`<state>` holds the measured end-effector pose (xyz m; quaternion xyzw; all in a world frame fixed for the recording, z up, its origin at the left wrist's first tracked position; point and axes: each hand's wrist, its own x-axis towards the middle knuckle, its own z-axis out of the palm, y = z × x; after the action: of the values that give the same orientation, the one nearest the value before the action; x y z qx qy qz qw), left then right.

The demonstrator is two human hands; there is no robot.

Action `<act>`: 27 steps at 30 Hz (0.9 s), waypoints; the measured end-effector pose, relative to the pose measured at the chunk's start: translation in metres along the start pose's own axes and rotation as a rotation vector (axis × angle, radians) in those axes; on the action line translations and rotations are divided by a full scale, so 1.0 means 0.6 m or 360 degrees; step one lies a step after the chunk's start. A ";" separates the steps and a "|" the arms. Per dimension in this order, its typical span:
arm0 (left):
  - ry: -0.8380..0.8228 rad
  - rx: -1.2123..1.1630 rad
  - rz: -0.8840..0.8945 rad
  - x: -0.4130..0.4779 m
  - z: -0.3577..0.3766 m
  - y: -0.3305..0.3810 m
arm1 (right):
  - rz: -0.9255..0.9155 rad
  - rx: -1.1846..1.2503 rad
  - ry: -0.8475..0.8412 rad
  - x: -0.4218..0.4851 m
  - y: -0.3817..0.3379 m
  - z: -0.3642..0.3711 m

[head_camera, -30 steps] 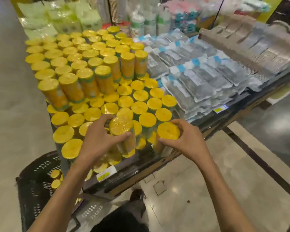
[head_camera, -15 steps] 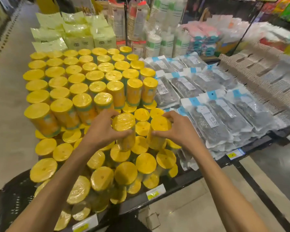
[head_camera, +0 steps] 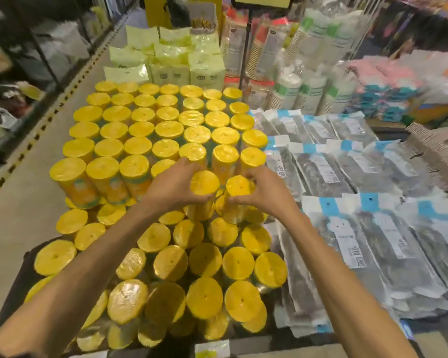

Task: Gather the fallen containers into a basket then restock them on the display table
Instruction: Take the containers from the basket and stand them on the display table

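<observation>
A yellow-lidded, film-wrapped cylindrical container (head_camera: 204,183) is gripped upright in the left hand (head_camera: 170,188), its twin (head_camera: 239,186) in the right hand (head_camera: 268,193), both just near of the upper tier (head_camera: 194,153) on the display table (head_camera: 259,343).

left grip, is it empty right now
No, the left grip holds an upright yellow-lidded cylindrical container above the display.

glossy shrink-wrapped yellow containers (head_camera: 137,145), clear plastic packets (head_camera: 321,171), smooth floor (head_camera: 18,202)

Bright yellow lids on the containers (head_camera: 163,130), glossy wrap; grey packets (head_camera: 318,171) along the table's right edge carry blue-and-white headers.
</observation>
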<state>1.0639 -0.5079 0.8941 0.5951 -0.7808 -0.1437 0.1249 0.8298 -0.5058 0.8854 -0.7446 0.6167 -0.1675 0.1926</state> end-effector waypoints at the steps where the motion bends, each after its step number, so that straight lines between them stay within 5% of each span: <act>1: 0.0001 0.0046 -0.0017 0.008 -0.001 0.001 | -0.0031 -0.0021 -0.0016 0.013 0.002 -0.001; 13: -0.0018 0.0443 -0.0002 0.053 -0.018 0.004 | -0.0248 -0.0225 -0.0099 0.096 -0.007 0.012; 27: -0.0058 0.0558 -0.0005 0.060 -0.013 -0.015 | -0.0098 -0.0043 0.0038 0.083 -0.018 0.033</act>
<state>1.0656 -0.5455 0.8987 0.6063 -0.7951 -0.0161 0.0048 0.8580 -0.5512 0.8740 -0.7638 0.5979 -0.1740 0.1700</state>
